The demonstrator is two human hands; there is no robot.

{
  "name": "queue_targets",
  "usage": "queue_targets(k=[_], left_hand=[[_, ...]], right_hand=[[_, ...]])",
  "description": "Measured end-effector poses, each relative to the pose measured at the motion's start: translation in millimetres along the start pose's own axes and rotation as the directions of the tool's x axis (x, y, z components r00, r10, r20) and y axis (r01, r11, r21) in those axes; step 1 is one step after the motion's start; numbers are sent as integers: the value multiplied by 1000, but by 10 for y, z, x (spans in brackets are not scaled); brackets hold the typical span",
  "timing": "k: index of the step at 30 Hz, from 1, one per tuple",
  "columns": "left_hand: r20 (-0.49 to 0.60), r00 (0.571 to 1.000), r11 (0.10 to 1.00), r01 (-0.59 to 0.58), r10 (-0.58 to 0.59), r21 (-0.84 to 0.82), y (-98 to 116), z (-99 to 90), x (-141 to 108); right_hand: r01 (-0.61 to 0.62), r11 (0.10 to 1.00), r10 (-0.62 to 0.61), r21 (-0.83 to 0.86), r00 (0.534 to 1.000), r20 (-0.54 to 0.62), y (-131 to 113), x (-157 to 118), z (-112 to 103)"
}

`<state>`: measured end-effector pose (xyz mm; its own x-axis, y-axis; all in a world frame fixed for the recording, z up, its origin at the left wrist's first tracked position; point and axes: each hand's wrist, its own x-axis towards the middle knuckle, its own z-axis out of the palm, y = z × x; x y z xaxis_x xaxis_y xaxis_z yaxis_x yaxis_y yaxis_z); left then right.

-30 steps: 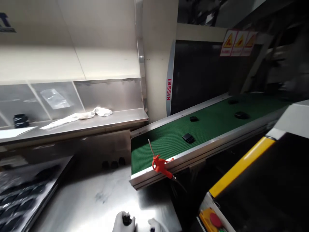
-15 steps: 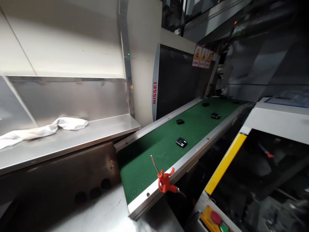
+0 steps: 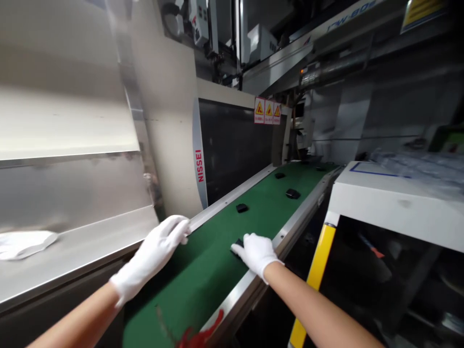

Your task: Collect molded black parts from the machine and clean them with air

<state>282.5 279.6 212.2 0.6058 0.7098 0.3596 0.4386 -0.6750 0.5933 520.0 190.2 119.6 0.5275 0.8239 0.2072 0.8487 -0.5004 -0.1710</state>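
Observation:
My right hand [image 3: 255, 252], in a white glove, reaches over the right rail onto the green conveyor belt [image 3: 203, 285]. Its thumb and fingers close round a small black plastic part [image 3: 238, 243], mostly hidden by the glove. My left hand [image 3: 155, 256], gloved in white too, hovers by the belt's left edge, holding nothing, its fingers loosely bent and apart. Farther up the belt lie more black parts, one just beyond my hands [image 3: 241, 208], another toward the right side [image 3: 293, 193]. At the near end a red air blow gun [image 3: 201, 334], blurred, hangs at the right rail.
A metal ledge [image 3: 108, 233] with a white cloth [image 3: 25, 244] runs along the left. The machine's dark panel [image 3: 235, 150] borders the belt's far left. On the right stand a white-topped stand [image 3: 391, 193] and a yellow post [image 3: 321, 253].
Both gloved hands have come into view, and the right one has closed on the nearest black part. My view has shifted right, and the parts appear at new places in the picture.

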Motion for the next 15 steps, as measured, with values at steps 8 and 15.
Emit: queue_targets(k=[8, 15], left_hand=[[194, 970, 966, 99, -147, 240, 175, 1836, 2057], [205, 936, 939, 229, -284, 256, 144, 2707, 2753]], right_hand=[[110, 994, -104, -18, 971, 214, -178, 386, 276], [199, 810, -267, 551, 962, 46, -101, 401, 382]])
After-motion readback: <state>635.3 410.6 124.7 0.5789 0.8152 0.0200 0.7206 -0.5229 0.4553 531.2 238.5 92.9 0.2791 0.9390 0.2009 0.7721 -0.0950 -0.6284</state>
